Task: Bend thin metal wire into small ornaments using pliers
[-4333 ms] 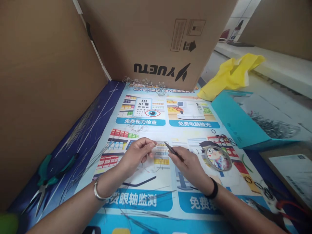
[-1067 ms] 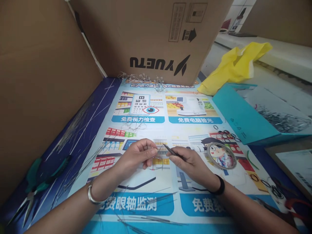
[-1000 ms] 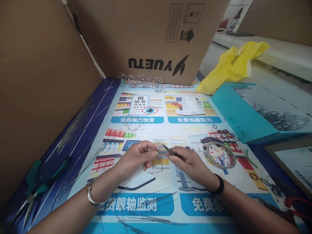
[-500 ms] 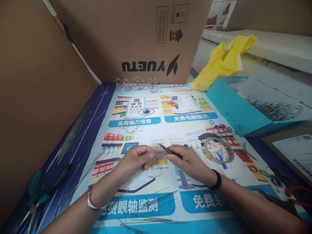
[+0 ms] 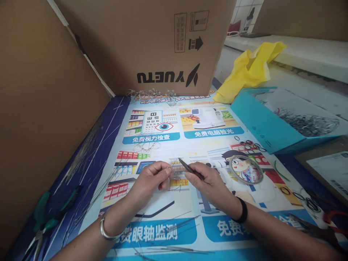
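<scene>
My left hand (image 5: 152, 183) is pinched on a thin bent wire (image 5: 179, 185), which curves out past its fingertips toward the right. Part of the wire is hidden by the fingers and it is hard to trace against the printed sheet. Dark tweezers (image 5: 187, 168) rest in my right hand (image 5: 210, 181), thumb and fingers closed around them, with the points aimed up and to the left. Their tips are close to the wire end; whether they touch it I cannot tell. Beyond the hands lie some wire loops (image 5: 146, 146).
Green-handled pliers (image 5: 45, 217) lie at left near loose wires (image 5: 84, 145). At right are a round dish (image 5: 261, 178), black rings (image 5: 248, 145), a teal box (image 5: 268, 123) of metal pieces and a yellow bag (image 5: 244, 72). Cardboard (image 5: 152, 43) stands behind.
The wire loop below the fingers has swung up and looks flatter. The tweezers have tilted slightly more steeply. The whole view has shifted a little.
</scene>
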`<state>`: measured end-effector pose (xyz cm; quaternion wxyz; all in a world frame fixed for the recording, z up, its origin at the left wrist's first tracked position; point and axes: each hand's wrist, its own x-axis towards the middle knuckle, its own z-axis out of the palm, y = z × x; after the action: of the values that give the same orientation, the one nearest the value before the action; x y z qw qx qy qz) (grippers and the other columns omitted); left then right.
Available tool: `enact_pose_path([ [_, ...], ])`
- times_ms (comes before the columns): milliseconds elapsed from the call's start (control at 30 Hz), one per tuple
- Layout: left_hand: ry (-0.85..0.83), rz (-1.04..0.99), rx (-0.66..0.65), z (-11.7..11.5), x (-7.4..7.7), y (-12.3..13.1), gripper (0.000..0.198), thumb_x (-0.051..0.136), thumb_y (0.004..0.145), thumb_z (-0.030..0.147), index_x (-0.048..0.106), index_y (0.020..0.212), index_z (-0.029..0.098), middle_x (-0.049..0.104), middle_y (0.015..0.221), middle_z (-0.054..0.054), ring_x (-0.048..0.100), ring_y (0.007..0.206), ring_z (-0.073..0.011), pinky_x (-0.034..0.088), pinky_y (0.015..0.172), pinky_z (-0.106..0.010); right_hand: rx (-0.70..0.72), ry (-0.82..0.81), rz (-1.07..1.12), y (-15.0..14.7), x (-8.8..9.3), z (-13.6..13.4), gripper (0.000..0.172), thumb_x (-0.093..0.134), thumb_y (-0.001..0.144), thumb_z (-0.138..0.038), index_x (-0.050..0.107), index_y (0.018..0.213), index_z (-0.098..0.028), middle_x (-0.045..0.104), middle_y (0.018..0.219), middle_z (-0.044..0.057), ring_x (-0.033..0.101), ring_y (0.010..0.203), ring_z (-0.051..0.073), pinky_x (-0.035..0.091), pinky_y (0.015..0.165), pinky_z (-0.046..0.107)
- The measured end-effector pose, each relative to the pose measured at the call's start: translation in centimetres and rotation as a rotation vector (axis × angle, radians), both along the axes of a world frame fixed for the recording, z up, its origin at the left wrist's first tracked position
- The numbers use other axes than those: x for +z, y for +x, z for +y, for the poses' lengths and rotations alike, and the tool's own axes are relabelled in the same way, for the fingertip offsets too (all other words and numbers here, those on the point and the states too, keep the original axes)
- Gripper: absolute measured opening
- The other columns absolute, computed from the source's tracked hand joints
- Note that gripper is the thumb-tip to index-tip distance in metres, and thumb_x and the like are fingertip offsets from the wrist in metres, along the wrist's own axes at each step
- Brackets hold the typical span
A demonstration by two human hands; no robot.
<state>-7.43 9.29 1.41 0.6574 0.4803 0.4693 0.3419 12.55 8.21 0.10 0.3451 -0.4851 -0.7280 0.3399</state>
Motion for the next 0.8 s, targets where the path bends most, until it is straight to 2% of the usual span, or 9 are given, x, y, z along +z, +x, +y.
enact_pose_path([
  [167, -0.004, -0.017, -0.039, -0.19, -0.29, 0.04, 0.02, 0.057, 0.083, 0.034, 0.06, 0.08, 0.015, 0.047, 0.05, 0.005, 0.037, 0.047, -0.006, 0.029, 0.049, -0.02, 0.098, 0.049, -0.111, -0.18, 0.24, 0.15, 0.023, 0.046, 0.089, -0.034, 0.054, 0.075, -0.018, 0.054, 0.068, 0.0, 0.048, 0.062, 0.013, 0.035, 0.056, 0.024],
  [433, 0.008, -0.079, 0.057, -0.01, -0.37, -0.02, 0.017, 0.059, 0.082, 0.032, 0.061, 0.077, 0.016, 0.049, 0.053, 0.004, 0.039, 0.048, -0.0053, 0.029, 0.049, -0.019, 0.08, 0.049, -0.332, 0.12, 0.2, -0.02, 0.017, 0.05, 0.087, -0.03, 0.056, 0.077, -0.017, 0.057, 0.076, 0.005, 0.052, 0.074, 0.018, 0.039, 0.063, 0.028],
  [633, 0.024, -0.135, 0.236, -0.1, -0.27, 0.43, 0.016, 0.061, 0.08, 0.031, 0.061, 0.078, 0.016, 0.057, 0.071, 0.002, 0.043, 0.05, -0.0036, 0.031, 0.048, -0.018, -0.072, 0.166, -0.181, 0.27, -0.11, -0.07, 0.013, 0.048, 0.088, -0.027, 0.055, 0.085, -0.017, 0.057, 0.077, 0.004, 0.052, 0.072, 0.016, 0.04, 0.064, 0.028],
  [733, 0.058, -0.115, 0.264, -0.25, -0.39, 0.63, 0.015, 0.06, 0.081, 0.03, 0.061, 0.077, 0.016, 0.058, 0.071, 0.002, 0.044, 0.051, -0.0033, 0.033, 0.05, -0.018, -0.032, 0.263, -0.176, 0.12, -0.28, -0.38, 0.013, 0.047, 0.089, -0.026, 0.056, 0.089, -0.016, 0.058, 0.082, 0.006, 0.052, 0.077, 0.018, 0.042, 0.068, 0.029],
  [800, 0.07, -0.1, 0.25, -0.41, -0.54, 0.74, 0.015, 0.059, 0.082, 0.031, 0.061, 0.077, 0.016, 0.056, 0.066, 0.003, 0.043, 0.051, -0.0037, 0.033, 0.051, -0.018, 0.017, 0.258, -0.227, -0.07, -0.4, -0.56, 0.012, 0.048, 0.089, -0.026, 0.056, 0.088, -0.016, 0.058, 0.083, 0.006, 0.052, 0.078, 0.018, 0.042, 0.068, 0.03],
])
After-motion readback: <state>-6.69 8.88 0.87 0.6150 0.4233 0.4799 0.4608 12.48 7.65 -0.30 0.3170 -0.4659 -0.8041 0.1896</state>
